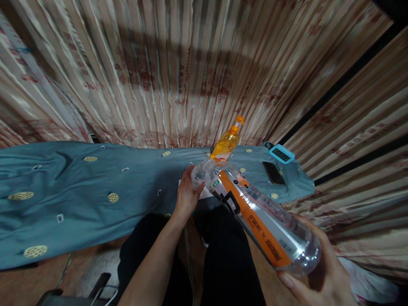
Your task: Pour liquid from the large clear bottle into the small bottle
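Note:
My right hand (321,263) is wrapped round the base end of a large clear plastic bottle (261,216) with an orange and silver label. The bottle is tilted, its neck end pointing away from me and to the left. In my left hand (187,193) is a small clear vessel (198,173) that looks like a plastic cup, held against the bottle's neck end. Where the two meet, the bottle's mouth is hard to make out. A white sheet of paper (205,194) lies partly hidden below. Just beyond stands a pump bottle (225,145) of yellow liquid with an orange pump top.
A long surface with a teal patterned cloth (95,182) runs across in front of me. On its right part lie a dark phone (273,173) and a light-blue framed device with a display (281,154). Pleated curtains (165,76) hang behind. A chair part (79,293) shows at lower left.

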The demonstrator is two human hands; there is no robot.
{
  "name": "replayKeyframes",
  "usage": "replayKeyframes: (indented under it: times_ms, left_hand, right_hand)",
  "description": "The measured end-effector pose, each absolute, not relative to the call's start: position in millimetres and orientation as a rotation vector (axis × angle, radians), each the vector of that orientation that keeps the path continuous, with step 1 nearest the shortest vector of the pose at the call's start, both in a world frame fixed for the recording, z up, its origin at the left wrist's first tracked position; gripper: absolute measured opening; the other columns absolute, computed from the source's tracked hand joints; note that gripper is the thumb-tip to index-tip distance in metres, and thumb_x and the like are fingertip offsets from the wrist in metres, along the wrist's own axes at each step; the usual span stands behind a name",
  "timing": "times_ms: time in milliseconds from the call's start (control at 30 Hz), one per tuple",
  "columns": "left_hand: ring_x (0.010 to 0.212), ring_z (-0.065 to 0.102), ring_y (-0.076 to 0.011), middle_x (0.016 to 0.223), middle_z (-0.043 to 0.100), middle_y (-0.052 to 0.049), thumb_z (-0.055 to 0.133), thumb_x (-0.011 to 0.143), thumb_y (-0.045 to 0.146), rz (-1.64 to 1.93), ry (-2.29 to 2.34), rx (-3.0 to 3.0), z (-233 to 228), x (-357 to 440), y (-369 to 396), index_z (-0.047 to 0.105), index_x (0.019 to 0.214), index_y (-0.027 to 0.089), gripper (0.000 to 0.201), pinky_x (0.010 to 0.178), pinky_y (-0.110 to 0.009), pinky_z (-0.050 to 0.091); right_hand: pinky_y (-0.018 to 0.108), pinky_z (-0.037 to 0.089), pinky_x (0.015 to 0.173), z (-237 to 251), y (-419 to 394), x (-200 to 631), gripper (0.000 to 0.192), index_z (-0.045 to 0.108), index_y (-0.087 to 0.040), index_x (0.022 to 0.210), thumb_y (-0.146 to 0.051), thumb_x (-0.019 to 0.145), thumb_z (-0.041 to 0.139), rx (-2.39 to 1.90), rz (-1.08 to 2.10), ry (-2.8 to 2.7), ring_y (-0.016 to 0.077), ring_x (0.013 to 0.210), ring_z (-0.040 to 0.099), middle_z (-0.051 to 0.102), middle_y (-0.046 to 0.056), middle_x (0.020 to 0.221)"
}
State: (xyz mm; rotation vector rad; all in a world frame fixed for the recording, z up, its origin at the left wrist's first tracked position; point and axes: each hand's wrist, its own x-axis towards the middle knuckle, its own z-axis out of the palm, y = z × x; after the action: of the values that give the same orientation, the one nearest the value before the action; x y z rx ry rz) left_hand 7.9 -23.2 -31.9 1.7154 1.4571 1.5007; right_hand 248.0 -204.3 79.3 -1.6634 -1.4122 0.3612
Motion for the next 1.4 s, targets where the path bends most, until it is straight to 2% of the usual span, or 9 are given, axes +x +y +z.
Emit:
replayKeyframes:
  times_ms: [133, 367, 567, 800, 967, 1067, 1133, 1233, 1400]
  left_hand:
    - [0.130, 0.065, -0.0337, 0.138, 0.067, -0.018, 0.069, 0.086, 0.029, 1.510, 1.460, 1.713, -31.7, 8.9, -23.0, 0.051, 0.140, 0.016, 0.058, 0.112, -0.052, 0.052]
    - [0.132, 0.064, -0.0330, 0.139, 0.067, -0.016, 0.069, 0.085, 0.029, 1.513, 1.455, 1.702, -32.0, 8.4, -22.5, 0.052, 0.139, 0.018, 0.058, 0.113, -0.051, 0.051]
    - [0.133, 0.063, -0.0346, 0.140, 0.066, -0.018, 0.069, 0.085, 0.029, 1.516, 1.444, 1.707, -34.2, 8.3, -21.8, 0.051, 0.140, 0.017, 0.059, 0.114, -0.053, 0.050]
    - [0.133, 0.064, -0.0350, 0.139, 0.066, -0.019, 0.069, 0.086, 0.030, 1.522, 1.448, 1.700, -33.7, 8.3, -22.2, 0.051, 0.140, 0.015, 0.059, 0.113, -0.053, 0.051]
    - [0.131, 0.065, -0.0350, 0.138, 0.067, -0.020, 0.068, 0.086, 0.030, 1.508, 1.448, 1.696, -31.4, 7.9, -23.0, 0.051, 0.140, 0.014, 0.059, 0.113, -0.052, 0.051]
    - [0.131, 0.065, -0.0343, 0.139, 0.066, -0.019, 0.069, 0.085, 0.028, 1.512, 1.466, 1.690, -31.0, 8.5, -23.0, 0.051, 0.140, 0.015, 0.059, 0.113, -0.052, 0.051]
    - [0.131, 0.065, -0.0333, 0.139, 0.067, -0.017, 0.069, 0.084, 0.027, 1.502, 1.474, 1.686, -30.9, 8.6, -22.8, 0.051, 0.140, 0.016, 0.059, 0.113, -0.052, 0.051]
    - [0.132, 0.065, -0.0324, 0.139, 0.067, -0.017, 0.069, 0.084, 0.025, 1.490, 1.473, 1.690, -30.9, 8.2, -22.7, 0.051, 0.139, 0.017, 0.059, 0.114, -0.051, 0.050]
    - [0.135, 0.063, -0.0332, 0.142, 0.065, -0.019, 0.068, 0.083, 0.026, 1.486, 1.476, 1.682, -31.3, 6.8, -23.5, 0.050, 0.141, 0.016, 0.061, 0.115, -0.051, 0.049]
  right_hand:
    - [0.054, 0.038, 0.117, 74.5, -205.8, 252.4, 0.077, 0.052, -0.026, 0.140, -0.065, 0.078, 0.075, -1.666, 0.401, -1.398, 0.0412, 0.133, 0.057, 0.056, 0.013, 0.144]
    - [0.035, 0.050, 0.106, 57.5, -204.3, 277.5, 0.081, 0.051, -0.027, 0.149, -0.058, 0.079, 0.080, -1.577, 0.270, -1.592, 0.0325, 0.125, 0.065, 0.061, 0.009, 0.142]
    - [0.029, 0.043, 0.109, 66.1, -203.1, 266.9, 0.070, 0.058, -0.029, 0.139, -0.060, 0.080, 0.079, -1.572, 0.283, -1.545, 0.0279, 0.125, 0.063, 0.061, 0.004, 0.140]
    - [0.033, 0.045, 0.106, 66.2, -202.4, 267.4, 0.068, 0.059, -0.030, 0.137, -0.055, 0.078, 0.082, -1.554, 0.285, -1.572, 0.0294, 0.121, 0.065, 0.064, 0.004, 0.136]
    - [0.046, 0.037, 0.115, 74.9, -204.0, 250.2, 0.072, 0.054, -0.025, 0.140, -0.053, 0.078, 0.076, -1.632, 0.385, -1.388, 0.0373, 0.130, 0.058, 0.058, 0.011, 0.142]
    - [0.048, 0.035, 0.117, 76.7, -204.6, 243.9, 0.067, 0.056, -0.027, 0.135, -0.050, 0.076, 0.077, -1.636, 0.424, -1.345, 0.0380, 0.132, 0.056, 0.059, 0.009, 0.139]
    - [0.048, 0.035, 0.119, 76.8, -204.8, 242.0, 0.069, 0.056, -0.029, 0.134, -0.059, 0.075, 0.078, -1.636, 0.448, -1.322, 0.0377, 0.133, 0.055, 0.059, 0.008, 0.139]
    - [0.038, 0.036, 0.118, 76.7, -204.9, 238.9, 0.078, 0.055, -0.029, 0.136, -0.075, 0.075, 0.075, -1.632, 0.458, -1.317, 0.0334, 0.134, 0.057, 0.060, 0.007, 0.141]
    - [0.014, 0.039, 0.110, 62.8, -206.4, 248.1, 0.085, 0.051, -0.031, 0.143, -0.071, 0.075, 0.081, -1.544, 0.563, -1.285, 0.0199, 0.133, 0.059, 0.060, 0.001, 0.145]
